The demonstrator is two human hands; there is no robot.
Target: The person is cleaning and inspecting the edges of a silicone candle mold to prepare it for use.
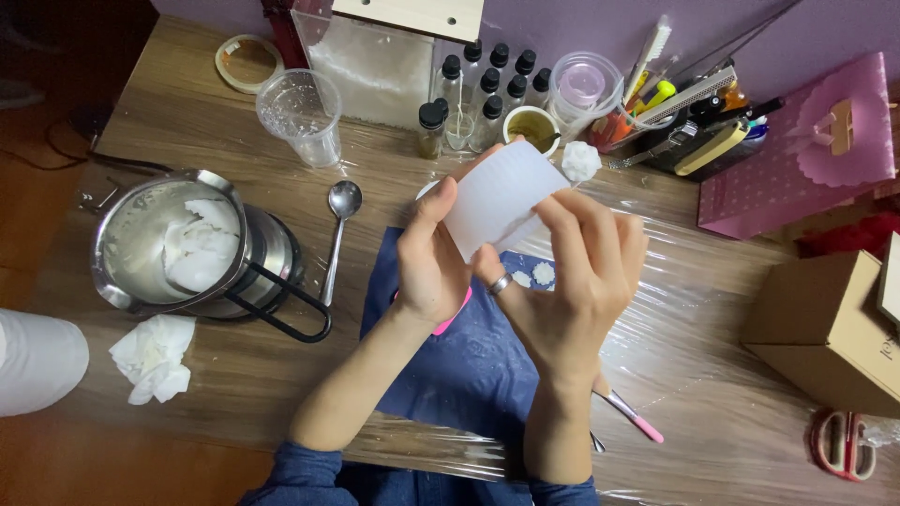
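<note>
Both my hands hold a white, translucent block-shaped mould (497,197) above a dark blue mat (459,365). My left hand (427,258) grips its left side with the thumb up on its face. My right hand (581,272), with a ring on one finger, pinches its lower right edge. A pink object (452,317) peeks out under my left palm. Small white flower-shaped wax pieces (536,275) lie on the mat beside my right hand.
A metal pot (173,245) with white wax stands at left, with a spoon (337,234), a clear plastic cup (302,114) and crumpled tissue (152,356) near it. Small dark-capped bottles (483,94) stand behind. A cardboard box (830,328), scissors (844,442) and a pink bag (797,159) are at right.
</note>
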